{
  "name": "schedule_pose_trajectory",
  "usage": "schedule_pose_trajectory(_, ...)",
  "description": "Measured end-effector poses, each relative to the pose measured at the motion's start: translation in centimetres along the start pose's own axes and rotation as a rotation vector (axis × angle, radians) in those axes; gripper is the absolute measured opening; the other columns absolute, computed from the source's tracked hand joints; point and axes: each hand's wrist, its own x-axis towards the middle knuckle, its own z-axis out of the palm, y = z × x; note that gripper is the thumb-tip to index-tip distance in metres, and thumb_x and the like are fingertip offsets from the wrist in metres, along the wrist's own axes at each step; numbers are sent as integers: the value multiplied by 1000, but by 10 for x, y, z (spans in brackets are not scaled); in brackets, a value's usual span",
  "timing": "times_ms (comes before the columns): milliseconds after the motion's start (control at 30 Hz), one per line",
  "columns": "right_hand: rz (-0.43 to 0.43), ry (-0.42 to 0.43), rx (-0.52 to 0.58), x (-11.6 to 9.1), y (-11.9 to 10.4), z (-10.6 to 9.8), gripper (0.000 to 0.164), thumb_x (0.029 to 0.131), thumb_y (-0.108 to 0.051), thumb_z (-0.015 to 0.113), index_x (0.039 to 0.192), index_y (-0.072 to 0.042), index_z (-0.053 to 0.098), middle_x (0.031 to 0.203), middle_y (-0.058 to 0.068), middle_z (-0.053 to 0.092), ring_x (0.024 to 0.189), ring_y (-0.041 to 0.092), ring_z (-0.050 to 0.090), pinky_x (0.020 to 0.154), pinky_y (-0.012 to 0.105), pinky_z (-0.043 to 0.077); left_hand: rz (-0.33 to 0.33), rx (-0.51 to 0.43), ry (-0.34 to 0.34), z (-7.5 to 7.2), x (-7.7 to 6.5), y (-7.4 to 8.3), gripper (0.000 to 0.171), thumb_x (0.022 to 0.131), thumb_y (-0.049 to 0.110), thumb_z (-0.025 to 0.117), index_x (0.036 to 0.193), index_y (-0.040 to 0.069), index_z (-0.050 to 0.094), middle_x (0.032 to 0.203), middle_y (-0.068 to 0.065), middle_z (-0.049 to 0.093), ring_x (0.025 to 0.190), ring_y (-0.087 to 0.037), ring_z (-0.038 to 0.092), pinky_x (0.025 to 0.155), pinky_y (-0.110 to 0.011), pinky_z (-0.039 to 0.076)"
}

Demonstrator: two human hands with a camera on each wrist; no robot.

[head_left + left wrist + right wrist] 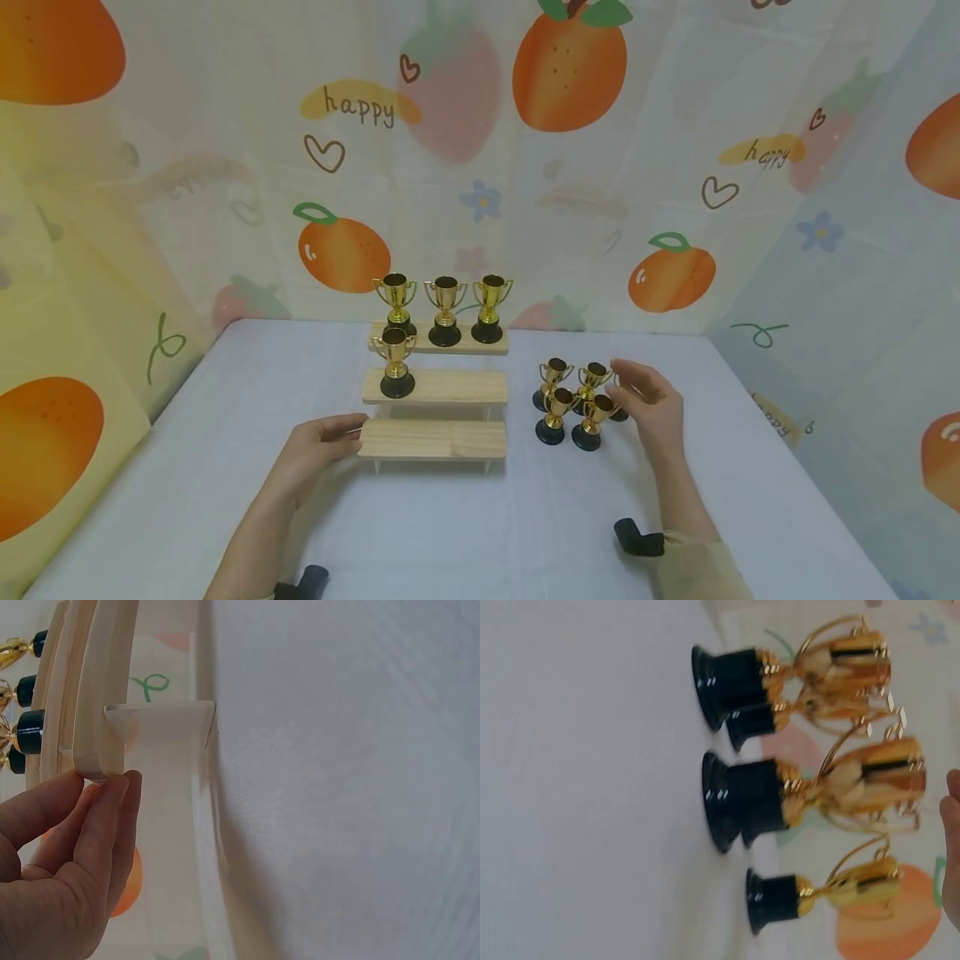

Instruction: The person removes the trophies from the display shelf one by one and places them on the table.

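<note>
My left hand pinches the left end of the lowest wooden shelf board; thumb and fingertips meet the board's end in the left wrist view. My right hand hovers over the right side of a cluster of small gold trophies with black bases, its fingers loosely bent. A front trophy stands just left of it, and another trophy's base shows partly under the hand. In the right wrist view, the fingers appear apart from the upright trophies.
One trophy stands at the left of the middle board. Three more, including a middle trophy, line the top board. Clear supports hold up the lowest board. A fruit-print curtain hangs behind the white tabletop.
</note>
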Motion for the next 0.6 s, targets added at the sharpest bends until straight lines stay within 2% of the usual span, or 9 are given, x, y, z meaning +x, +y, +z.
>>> schedule_pose_trajectory(167, -72, -55, 76, -7, -18, 18, 40, 84, 1, 73, 122, 7, 62, 109, -14, 73, 109, 4, 67, 98, 16, 52, -2, 12, -4, 0, 0, 0, 49, 91, 4, 63, 138, -4, 53, 142, -26, 55, 129, -35, 59, 99, -35, 56)
schedule_pose_trajectory(300, -125, -157, 99, -12, -28, 36, 39, 83, 5, 72, 121, 8, 61, 111, -13, 72, 110, 5, 67, 100, 19, 52, 1, 5, -2, 0, 0, 0, 49, 91, 4, 63, 138, -4, 53, 141, -27, 55, 129, -36, 59, 98, -35, 57)
schedule_pose_trajectory(433, -136, -273, 120, -18, -32, 55, 43, 82, 4, 74, 122, 9, 60, 115, -11, 71, 112, 4, 67, 102, 19, 50, 2, 2, 1, 0, 0, 0, 48, 91, 4, 64, 138, -4, 53, 141, -27, 56, 127, -35, 60, 97, -34, 57)
schedule_pose_trajectory(500, -134, -315, 120, -20, -32, 64, 45, 81, 2, 76, 123, 8, 60, 118, -6, 71, 113, 3, 66, 102, 18, 51, 4, 4, 2, 0, -1, 0, 48, 91, 4, 64, 138, -4, 53, 140, -26, 56, 127, -34, 61, 97, -33, 57)
schedule_pose_trajectory(600, -133, -354, 104, -24, -31, 77, 46, 81, -2, 77, 123, 5, 61, 123, 9, 69, 112, 0, 66, 102, 18, 51, 6, 2, -1, 0, -2, 0, 48, 91, 4, 64, 138, -4, 54, 140, -27, 56, 127, -34, 60, 97, -33, 58)
